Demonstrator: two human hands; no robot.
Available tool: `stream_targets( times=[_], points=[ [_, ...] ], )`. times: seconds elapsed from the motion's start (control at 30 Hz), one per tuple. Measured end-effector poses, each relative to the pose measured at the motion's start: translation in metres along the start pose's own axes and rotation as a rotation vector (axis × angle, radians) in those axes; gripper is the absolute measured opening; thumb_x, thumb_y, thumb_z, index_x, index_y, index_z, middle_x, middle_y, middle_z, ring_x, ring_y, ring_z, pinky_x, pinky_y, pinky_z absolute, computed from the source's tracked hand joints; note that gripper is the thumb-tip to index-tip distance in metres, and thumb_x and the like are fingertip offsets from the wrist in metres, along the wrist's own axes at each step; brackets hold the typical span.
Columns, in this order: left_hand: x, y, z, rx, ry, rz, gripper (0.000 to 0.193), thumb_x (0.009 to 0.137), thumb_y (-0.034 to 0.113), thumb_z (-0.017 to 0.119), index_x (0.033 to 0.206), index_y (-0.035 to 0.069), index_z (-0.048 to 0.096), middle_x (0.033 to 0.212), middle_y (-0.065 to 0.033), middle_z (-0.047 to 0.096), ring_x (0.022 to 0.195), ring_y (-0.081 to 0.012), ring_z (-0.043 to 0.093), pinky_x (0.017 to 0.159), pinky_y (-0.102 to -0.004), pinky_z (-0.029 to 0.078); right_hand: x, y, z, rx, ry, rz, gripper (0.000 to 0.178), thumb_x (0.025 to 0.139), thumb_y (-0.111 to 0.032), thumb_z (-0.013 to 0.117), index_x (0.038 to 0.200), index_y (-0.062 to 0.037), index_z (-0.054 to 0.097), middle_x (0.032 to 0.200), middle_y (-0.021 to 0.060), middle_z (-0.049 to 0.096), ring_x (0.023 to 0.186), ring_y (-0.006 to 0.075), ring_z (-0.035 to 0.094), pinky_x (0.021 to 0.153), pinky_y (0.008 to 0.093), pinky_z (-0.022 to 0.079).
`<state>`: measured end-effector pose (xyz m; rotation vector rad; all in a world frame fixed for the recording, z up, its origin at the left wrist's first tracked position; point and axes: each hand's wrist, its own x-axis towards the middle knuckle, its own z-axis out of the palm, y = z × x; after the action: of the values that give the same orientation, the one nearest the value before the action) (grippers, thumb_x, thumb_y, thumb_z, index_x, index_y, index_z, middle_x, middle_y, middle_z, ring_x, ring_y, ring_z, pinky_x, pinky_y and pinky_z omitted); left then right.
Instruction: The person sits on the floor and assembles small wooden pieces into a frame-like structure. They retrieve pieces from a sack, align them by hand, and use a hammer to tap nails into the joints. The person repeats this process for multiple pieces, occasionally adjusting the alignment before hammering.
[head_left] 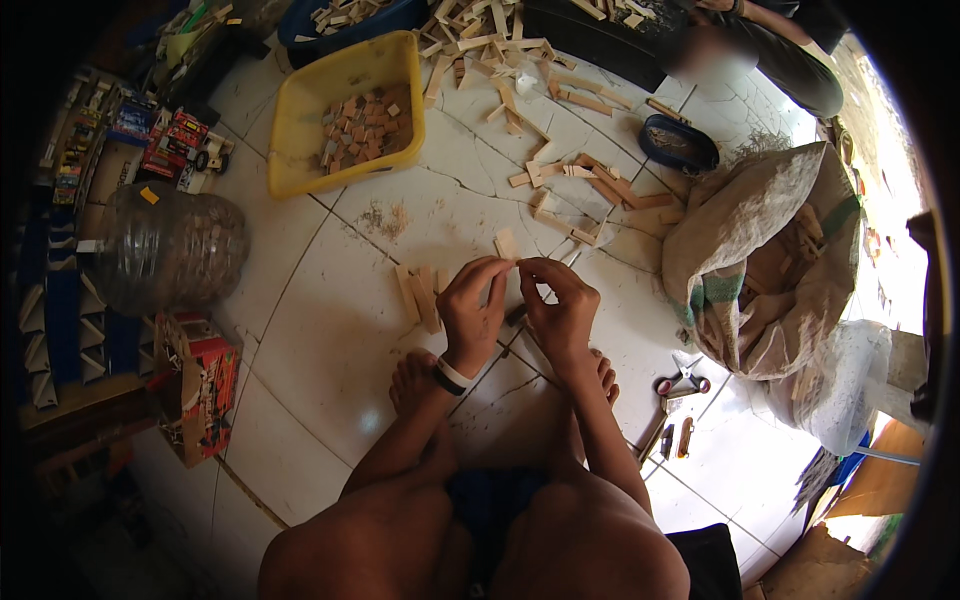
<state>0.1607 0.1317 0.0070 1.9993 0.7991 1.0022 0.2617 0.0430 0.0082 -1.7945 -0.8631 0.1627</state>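
My left hand [472, 308] and my right hand [561, 308] meet above the tiled floor, thumb and fingertips pinched together. Whatever is between the fingertips is too small to make out. Just beyond them shows a small pale wood piece [506, 243]; I cannot tell whether it is held or lies on the floor. Several short wood strips [418, 300] lie left of my left hand. Partly hidden behind my right hand is a dark object [517, 315] on the floor, its kind unclear. A white and dark band circles my left wrist.
Beyond stands a yellow basin [278, 165] of small wood blocks, near piled wood frames [490, 40]. A blue tray [680, 143] and a woven sack [700, 230] are right, with scissors [684, 378] nearer. Left are a big plastic jar [170, 245] and red box [200, 385]. Another person sits far right.
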Motion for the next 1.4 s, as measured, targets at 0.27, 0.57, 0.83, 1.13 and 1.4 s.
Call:
stream_targets(
  times=[0.27, 0.57, 0.83, 1.13, 1.4],
  points=[
    [-0.001, -0.004, 0.004, -0.008, 0.008, 0.011, 0.017, 0.093, -0.006, 0.074, 0.109, 0.001, 0.075, 0.105, -0.0134, 0.079, 0.095, -0.0292, 0.078, 0.083, -0.0346, 0.059, 0.000, 0.004, 0.004, 0.017, 0.024, -0.011, 0.018, 0.087, 0.001, 0.078, 0.104, -0.0048, 0.078, 0.104, 0.0105, 0.080, 0.086, 0.0306, 0.079, 0.075, 0.0368, 0.062],
    [0.002, -0.005, 0.003, -0.031, -0.002, -0.025, 0.017, 0.092, -0.007, 0.075, 0.108, 0.001, 0.076, 0.103, -0.0125, 0.079, 0.092, -0.0272, 0.078, 0.082, -0.0339, 0.060, 0.003, 0.004, 0.007, 0.024, 0.042, -0.055, 0.017, 0.085, 0.003, 0.078, 0.100, -0.0042, 0.075, 0.101, 0.0094, 0.078, 0.085, 0.0314, 0.078, 0.075, 0.0375, 0.062],
    [0.001, -0.003, 0.004, -0.001, 0.023, -0.019, 0.017, 0.092, -0.008, 0.075, 0.106, 0.001, 0.077, 0.103, -0.0112, 0.080, 0.092, -0.0226, 0.078, 0.084, -0.0318, 0.059, 0.006, 0.001, 0.002, -0.002, -0.021, -0.034, 0.014, 0.086, 0.001, 0.077, 0.099, -0.0044, 0.076, 0.102, 0.0090, 0.079, 0.084, 0.0309, 0.078, 0.073, 0.0383, 0.061],
    [-0.002, -0.008, 0.005, -0.055, 0.009, -0.036, 0.021, 0.092, -0.009, 0.075, 0.111, 0.002, 0.076, 0.107, -0.0124, 0.079, 0.095, -0.0255, 0.078, 0.084, -0.0329, 0.061, 0.005, -0.002, 0.000, -0.055, -0.029, -0.023, 0.015, 0.086, 0.000, 0.077, 0.100, -0.0055, 0.080, 0.102, 0.0090, 0.080, 0.081, 0.0299, 0.078, 0.072, 0.0369, 0.063],
    [-0.003, -0.012, 0.006, -0.059, 0.012, -0.019, 0.019, 0.092, -0.009, 0.074, 0.109, 0.001, 0.076, 0.107, -0.0127, 0.079, 0.095, -0.0250, 0.079, 0.083, -0.0328, 0.061, 0.006, -0.001, 0.001, -0.041, -0.015, -0.026, 0.015, 0.086, -0.001, 0.078, 0.100, -0.0053, 0.079, 0.101, 0.0084, 0.080, 0.080, 0.0301, 0.078, 0.071, 0.0369, 0.063]
  ],
)
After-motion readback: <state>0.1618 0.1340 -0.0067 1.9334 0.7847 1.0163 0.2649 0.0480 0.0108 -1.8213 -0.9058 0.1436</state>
